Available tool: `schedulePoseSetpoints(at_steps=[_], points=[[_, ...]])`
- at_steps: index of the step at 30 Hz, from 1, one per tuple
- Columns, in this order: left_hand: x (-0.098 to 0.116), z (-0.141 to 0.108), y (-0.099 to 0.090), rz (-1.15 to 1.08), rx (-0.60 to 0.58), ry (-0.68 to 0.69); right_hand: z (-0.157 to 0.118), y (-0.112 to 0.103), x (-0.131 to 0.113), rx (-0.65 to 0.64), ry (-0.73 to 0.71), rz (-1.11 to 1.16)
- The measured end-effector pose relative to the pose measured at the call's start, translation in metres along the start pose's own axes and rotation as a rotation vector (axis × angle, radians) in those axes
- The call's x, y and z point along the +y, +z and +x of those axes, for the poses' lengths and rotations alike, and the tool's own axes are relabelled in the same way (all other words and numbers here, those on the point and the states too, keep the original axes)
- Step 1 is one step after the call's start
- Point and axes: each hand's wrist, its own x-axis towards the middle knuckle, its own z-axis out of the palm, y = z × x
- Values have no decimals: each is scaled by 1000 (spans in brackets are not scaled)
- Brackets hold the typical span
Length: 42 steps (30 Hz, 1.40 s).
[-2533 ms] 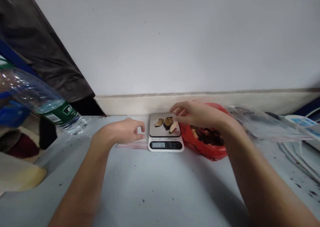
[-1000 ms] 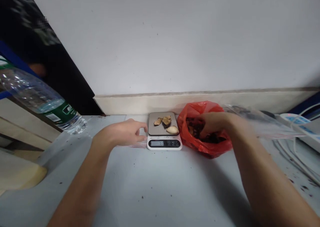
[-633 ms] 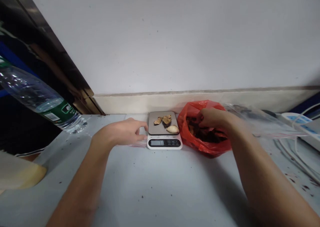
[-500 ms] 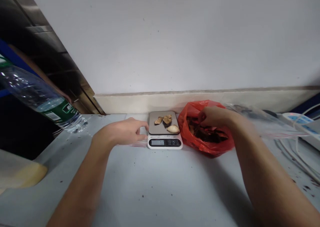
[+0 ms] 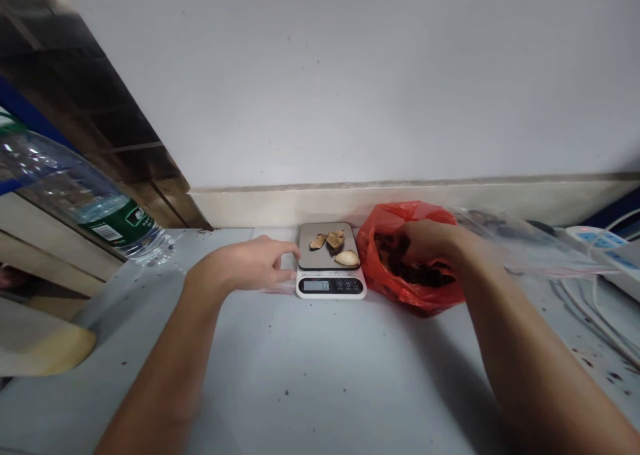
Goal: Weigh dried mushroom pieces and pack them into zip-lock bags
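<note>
A small digital scale stands on the table, its display seeming to read 73 or 7.3. On its grey pan lie several dried brown shell-like pieces and a pale, oval piece. My left hand is at the scale's left edge, thumb and fingers apart, holding nothing. Right of the scale, a red plastic bag sits open with dark, dry brown pieces inside. My right hand reaches down into this bag; its fingertips are hidden among the pieces.
A water bottle with a green label stands at the left, near a whitish container. Behind the bag lies a clear plastic bag. A white device with cables is at the right. The wall rises close behind the scale.
My right hand has gone lower and deeper into the red bag. My left hand has barely moved, and the pieces on the scale lie as before. At far left, the dark figure is gone.
</note>
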Motion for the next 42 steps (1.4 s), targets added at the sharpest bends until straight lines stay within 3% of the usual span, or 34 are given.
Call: schedulePoseSetpoints(at_steps=[3,10,20,25,30,34,37,42], points=[[-2,0,0,-7,9,8,-5,-6,0,-50,21,-22],[-2,-4,0,-10,48,41,-16,-21,5,46,-112,24],[-3,-1,0,-7,14,50,-10,-15,6,17,-179,77],[-5,1,0,-3,6,54,-16,-22,10,67,-213,96],[-6,0,-1,-29,11,28,-26,-32,14,127,-403,230],[-10,2,0,-23,30,10,-29,-28,-5,272,-536,507],[-9,4,0,-8,30,23,-20,-14,-31,299,-592,623],[-3,1,-1,38,30,7,5,17,-64,328,-492,581]])
